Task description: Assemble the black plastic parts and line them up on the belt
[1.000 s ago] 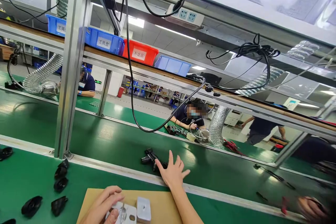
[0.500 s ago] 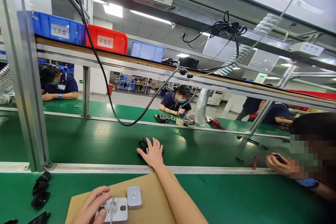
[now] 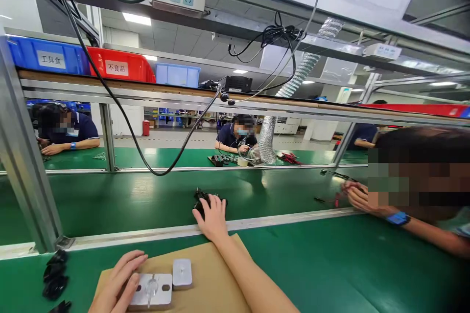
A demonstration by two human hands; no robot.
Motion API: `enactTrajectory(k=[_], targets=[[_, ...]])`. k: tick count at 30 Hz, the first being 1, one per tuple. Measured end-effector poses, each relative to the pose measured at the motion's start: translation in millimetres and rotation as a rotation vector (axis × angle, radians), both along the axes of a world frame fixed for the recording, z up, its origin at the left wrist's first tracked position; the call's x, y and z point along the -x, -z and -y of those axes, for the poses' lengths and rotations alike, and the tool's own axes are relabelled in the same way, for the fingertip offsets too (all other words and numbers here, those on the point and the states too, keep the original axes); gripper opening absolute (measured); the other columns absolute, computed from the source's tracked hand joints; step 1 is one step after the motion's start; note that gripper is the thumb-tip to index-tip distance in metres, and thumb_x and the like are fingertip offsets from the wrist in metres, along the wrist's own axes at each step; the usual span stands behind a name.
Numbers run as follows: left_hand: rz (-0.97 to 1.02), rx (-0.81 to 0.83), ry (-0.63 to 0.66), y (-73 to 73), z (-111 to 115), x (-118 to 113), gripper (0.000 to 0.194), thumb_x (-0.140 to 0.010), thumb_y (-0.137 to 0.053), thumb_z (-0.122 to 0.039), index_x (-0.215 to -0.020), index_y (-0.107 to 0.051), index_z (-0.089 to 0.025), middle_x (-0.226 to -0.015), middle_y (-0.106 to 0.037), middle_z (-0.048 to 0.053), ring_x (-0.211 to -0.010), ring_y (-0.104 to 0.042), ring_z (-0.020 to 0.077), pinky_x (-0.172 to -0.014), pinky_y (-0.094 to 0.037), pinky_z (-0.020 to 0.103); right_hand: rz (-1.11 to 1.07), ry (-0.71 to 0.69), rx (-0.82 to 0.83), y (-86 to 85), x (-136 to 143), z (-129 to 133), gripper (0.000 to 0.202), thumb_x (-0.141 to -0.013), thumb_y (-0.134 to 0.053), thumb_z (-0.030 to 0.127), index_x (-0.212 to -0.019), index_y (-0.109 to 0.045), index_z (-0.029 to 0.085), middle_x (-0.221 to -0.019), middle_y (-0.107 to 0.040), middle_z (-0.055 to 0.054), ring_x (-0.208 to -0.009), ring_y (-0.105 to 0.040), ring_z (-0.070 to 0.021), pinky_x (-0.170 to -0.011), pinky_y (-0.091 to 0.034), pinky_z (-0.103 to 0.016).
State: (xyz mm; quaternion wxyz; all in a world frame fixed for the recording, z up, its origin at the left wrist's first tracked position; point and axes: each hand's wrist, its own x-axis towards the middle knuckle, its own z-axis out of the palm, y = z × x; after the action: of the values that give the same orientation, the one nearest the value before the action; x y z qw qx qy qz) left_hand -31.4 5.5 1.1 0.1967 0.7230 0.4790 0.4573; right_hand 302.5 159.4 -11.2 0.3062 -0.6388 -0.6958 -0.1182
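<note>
On a brown board [image 3: 209, 274] lies a silver metal block [image 3: 159, 293] with a round recess and oval holes. My left hand [image 3: 119, 281] rests at its left side, fingers apart. A smaller square metal block [image 3: 182, 273] sits beside it, at its upper right. My right hand [image 3: 212, 217] reaches forward past the white rail and lies on a pile of black parts [image 3: 201, 195], its fingers bent over them. Whether it grips one of them is hidden under the palm.
Several black parts [image 3: 55, 274] lie at the left. A metal post [image 3: 31, 171] rises there. A black cable [image 3: 125, 117] hangs ahead. At the right, a person's hands [image 3: 362, 198] hold something small. Blue and red bins [image 3: 121, 64] stand on the shelf.
The view has shifted to the right. My right hand's fingers are more bent over the black parts. My left hand remains beside the metal block. The person's hands at the right have changed position.
</note>
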Motion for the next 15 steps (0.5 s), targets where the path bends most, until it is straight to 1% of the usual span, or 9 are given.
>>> enactTrajectory(k=[2,4,6,9,10,12,13,14,15], targets=[[-0.021,0.039,0.013,-8.8,3.2,-1.2,0.039,-0.107,-0.048,-0.050,-0.133,-0.074,-0.034,-0.146,-0.067,0.006,-0.134,-0.066,0.0277,-0.107,-0.061,0.039,-0.056,0.061,-0.015,5.4,-5.2,7.1,0.056,-0.107,-0.040,0.053,-0.142,-0.062,0.017,-0.156,-0.047,-0.023,-0.148,-0.032,-0.0437,-0.122,-0.009,-0.076],[-0.057,0.069,0.061,-17.7,6.0,-2.0,0.040,-0.108,-0.047,-0.051,-0.130,-0.076,-0.032,-0.139,-0.072,0.007,-0.130,-0.067,0.0278,-0.113,-0.057,0.043,-0.108,0.080,-0.031,8.8,-9.6,13.0,0.056,-0.107,-0.038,0.052,-0.140,-0.063,0.015,-0.155,-0.047,-0.025,-0.147,-0.030,-0.0459,-0.118,-0.009,-0.080],[-0.084,0.092,0.142,-25.5,8.9,-2.2,0.041,-0.108,-0.046,-0.049,-0.130,-0.075,-0.030,-0.130,-0.076,0.008,-0.124,-0.069,0.0274,-0.111,-0.057,0.043,-0.148,0.032,-0.051,8.8,-11.2,19.1,0.056,-0.108,-0.036,0.052,-0.138,-0.065,0.015,-0.152,-0.050,-0.024,-0.145,-0.033,-0.0441,-0.119,-0.018,-0.076],[-0.130,0.087,0.224,-33.4,15.9,-2.2,0.038,-0.109,-0.047,-0.044,-0.135,-0.071,-0.029,-0.124,-0.077,0.008,-0.117,-0.070,0.0262,-0.107,-0.058,0.041,-0.182,-0.150,-0.085,4.8,-4.3,33.1,0.050,-0.109,-0.036,0.051,-0.131,-0.069,0.020,-0.146,-0.057,-0.017,-0.140,-0.041,-0.0353,-0.119,-0.038,-0.059],[-0.146,0.079,0.237,-34.6,19.3,-2.5,0.037,-0.109,-0.047,-0.042,-0.137,-0.068,-0.030,-0.124,-0.077,0.008,-0.117,-0.070,0.0257,-0.107,-0.057,0.041,-0.186,-0.229,-0.093,4.2,0.4,39.1,0.047,-0.109,-0.037,0.050,-0.128,-0.070,0.022,-0.143,-0.060,-0.014,-0.138,-0.043,-0.0332,-0.118,-0.041,-0.054],[-0.168,0.061,0.256,-34.5,26.4,-4.1,0.039,-0.109,-0.046,-0.040,-0.141,-0.065,-0.028,-0.125,-0.076,0.010,-0.117,-0.070,0.0258,-0.107,-0.057,0.041,-0.177,-0.412,-0.100,6.2,10.8,50.5,0.040,-0.108,-0.042,0.048,-0.121,-0.073,0.027,-0.140,-0.063,-0.010,-0.136,-0.047,-0.0316,-0.115,-0.046,-0.052],[-0.176,0.045,0.272,-32.9,29.3,-5.2,0.041,-0.107,-0.047,-0.042,-0.142,-0.064,-0.026,-0.123,-0.077,0.011,-0.115,-0.071,0.0266,-0.105,-0.058,0.042,-0.168,-0.510,-0.104,9.0,15.2,54.6,0.036,-0.106,-0.046,0.048,-0.118,-0.074,0.029,-0.139,-0.065,-0.008,-0.134,-0.048,-0.0324,-0.114,-0.046,-0.053],[-0.179,0.022,0.285,-30.5,31.4,-6.3,0.046,-0.106,-0.048,-0.046,-0.142,-0.064,-0.023,-0.122,-0.077,0.013,-0.114,-0.072,0.0286,-0.105,-0.058,0.044,-0.156,-0.604,-0.127,12.9,18.5,56.6,0.033,-0.105,-0.049,0.046,-0.118,-0.075,0.030,-0.139,-0.065,-0.008,-0.133,-0.049,-0.0338,-0.112,-0.047,-0.055],[-0.191,0.011,0.315,-27.2,32.3,-7.2,0.050,-0.103,-0.051,-0.052,-0.140,-0.065,-0.021,-0.118,-0.078,0.015,-0.110,-0.073,0.0302,-0.102,-0.060,0.045,-0.161,-0.656,-0.160,17.6,20.6,56.1,0.030,-0.105,-0.052,0.044,-0.117,-0.075,0.030,-0.138,-0.067,-0.008,-0.131,-0.051,-0.0347,-0.110,-0.048,-0.057]])
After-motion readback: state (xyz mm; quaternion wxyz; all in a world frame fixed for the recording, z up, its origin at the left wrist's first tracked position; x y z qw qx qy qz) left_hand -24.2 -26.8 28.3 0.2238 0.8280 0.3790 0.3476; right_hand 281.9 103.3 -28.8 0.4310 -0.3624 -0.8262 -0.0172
